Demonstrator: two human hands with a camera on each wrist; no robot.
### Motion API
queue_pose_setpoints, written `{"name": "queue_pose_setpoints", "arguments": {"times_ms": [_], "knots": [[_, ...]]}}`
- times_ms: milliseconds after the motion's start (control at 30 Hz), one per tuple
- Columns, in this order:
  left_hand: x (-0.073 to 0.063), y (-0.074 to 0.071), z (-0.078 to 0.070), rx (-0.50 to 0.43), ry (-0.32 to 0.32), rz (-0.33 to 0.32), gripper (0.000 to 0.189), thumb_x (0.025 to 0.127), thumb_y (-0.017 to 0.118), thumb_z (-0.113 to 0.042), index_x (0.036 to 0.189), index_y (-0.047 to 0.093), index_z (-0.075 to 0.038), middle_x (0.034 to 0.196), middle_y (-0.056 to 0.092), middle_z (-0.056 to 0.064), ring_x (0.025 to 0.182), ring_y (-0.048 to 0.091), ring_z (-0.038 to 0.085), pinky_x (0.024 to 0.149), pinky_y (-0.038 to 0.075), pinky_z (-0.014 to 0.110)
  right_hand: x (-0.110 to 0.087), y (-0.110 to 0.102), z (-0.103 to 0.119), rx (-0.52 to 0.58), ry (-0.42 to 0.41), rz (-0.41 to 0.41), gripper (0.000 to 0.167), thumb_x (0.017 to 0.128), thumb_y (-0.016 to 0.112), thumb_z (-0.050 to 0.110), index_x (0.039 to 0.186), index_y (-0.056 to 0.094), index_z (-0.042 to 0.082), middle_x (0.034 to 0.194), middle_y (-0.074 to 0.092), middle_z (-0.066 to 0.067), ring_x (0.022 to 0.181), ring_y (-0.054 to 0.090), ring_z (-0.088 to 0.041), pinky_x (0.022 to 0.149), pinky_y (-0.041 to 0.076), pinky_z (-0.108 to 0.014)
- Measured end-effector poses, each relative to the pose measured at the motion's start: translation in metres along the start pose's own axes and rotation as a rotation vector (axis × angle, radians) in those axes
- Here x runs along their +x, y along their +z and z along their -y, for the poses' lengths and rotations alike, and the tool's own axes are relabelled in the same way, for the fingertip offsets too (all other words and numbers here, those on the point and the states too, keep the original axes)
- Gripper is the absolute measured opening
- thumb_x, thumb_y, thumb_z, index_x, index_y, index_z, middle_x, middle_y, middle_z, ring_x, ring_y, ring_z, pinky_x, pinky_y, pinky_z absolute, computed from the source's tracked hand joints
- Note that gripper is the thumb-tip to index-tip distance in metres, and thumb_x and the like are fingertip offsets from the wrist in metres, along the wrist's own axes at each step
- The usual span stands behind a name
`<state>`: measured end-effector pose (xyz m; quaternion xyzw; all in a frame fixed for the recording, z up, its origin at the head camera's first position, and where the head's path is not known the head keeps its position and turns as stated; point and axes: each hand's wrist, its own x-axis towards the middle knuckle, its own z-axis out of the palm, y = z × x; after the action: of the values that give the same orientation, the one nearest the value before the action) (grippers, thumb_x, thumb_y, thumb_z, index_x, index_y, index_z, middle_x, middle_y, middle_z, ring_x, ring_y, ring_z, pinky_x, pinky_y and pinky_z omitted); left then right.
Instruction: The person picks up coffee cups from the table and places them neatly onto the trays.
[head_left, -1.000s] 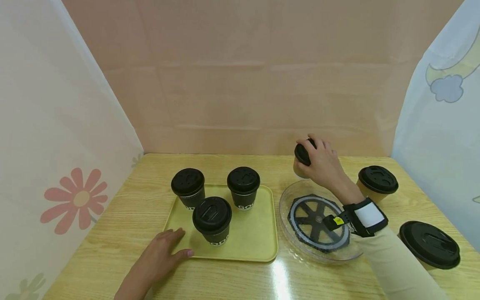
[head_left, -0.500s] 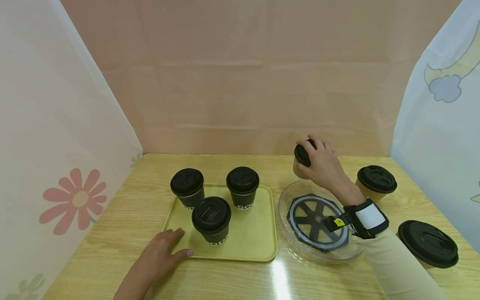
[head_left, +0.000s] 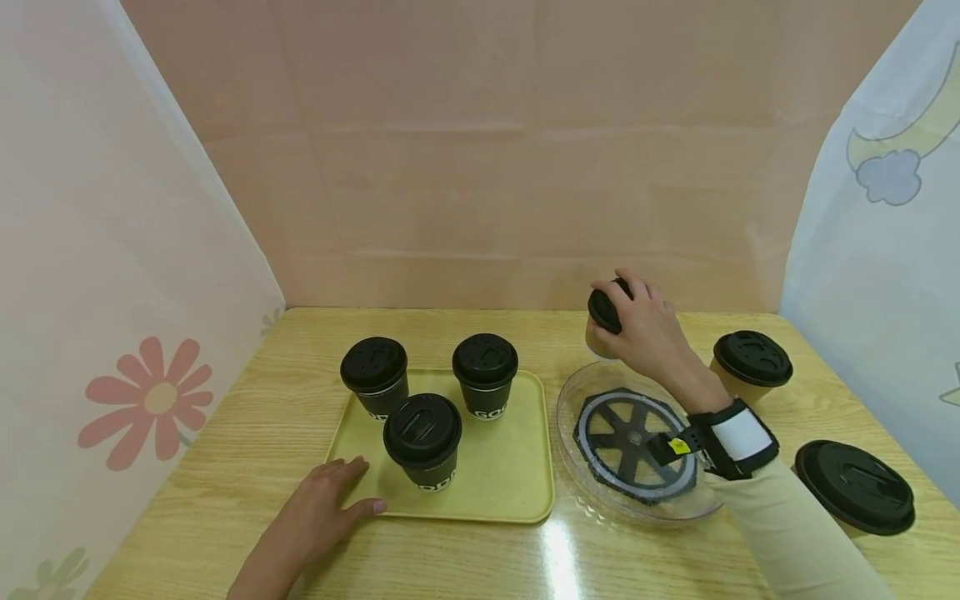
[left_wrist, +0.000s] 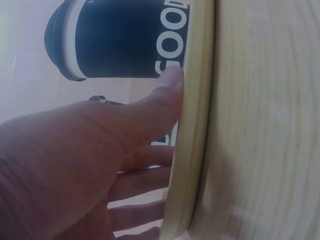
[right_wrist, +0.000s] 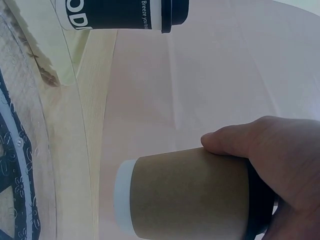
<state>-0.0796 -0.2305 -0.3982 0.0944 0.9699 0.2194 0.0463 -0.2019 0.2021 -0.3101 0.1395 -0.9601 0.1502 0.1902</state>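
Observation:
My right hand [head_left: 647,327] grips a brown paper cup [right_wrist: 192,195] from above, around its black lid [head_left: 604,310]. In the right wrist view, the cup's white base shows a gap from the tabletop. The cup is behind a clear round dish [head_left: 567,433]. My left hand [head_left: 318,508] rests at the near left corner of a yellow tray [head_left: 510,492], fingers extended, thumb on the rim [left_wrist: 192,125]. Three black lidded cups stand on the tray: back left [head_left: 375,377], back right [head_left: 486,375] and front [head_left: 424,442].
Two more brown cups with black lids stand on the right, one farther back [head_left: 752,362] and one nearer [head_left: 855,492] beside my right forearm. A dark spoked pattern [head_left: 636,437] shows in the dish. A tan backdrop [head_left: 450,167] rises behind the wooden table [head_left: 300,350].

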Motion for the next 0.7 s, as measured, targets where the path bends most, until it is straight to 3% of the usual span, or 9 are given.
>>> {"name": "queue_pose_setpoints", "arguments": {"times_ms": [700], "knots": [[-0.0003,0.0008,0.0018,-0.002,0.012,-0.003,0.067,0.08,0.076,-0.046,0.129,0.061,-0.002,0.131,0.062,0.017,0.127,0.051,0.043,0.105,0.042,0.058,-0.0057,0.0005,0.001,-0.004,-0.026,-0.006,0.054,0.089,0.069,0.022,0.138,0.049,0.012,0.149,0.035,-0.027,0.125,0.04,-0.054,0.093,0.039,-0.073]]}}
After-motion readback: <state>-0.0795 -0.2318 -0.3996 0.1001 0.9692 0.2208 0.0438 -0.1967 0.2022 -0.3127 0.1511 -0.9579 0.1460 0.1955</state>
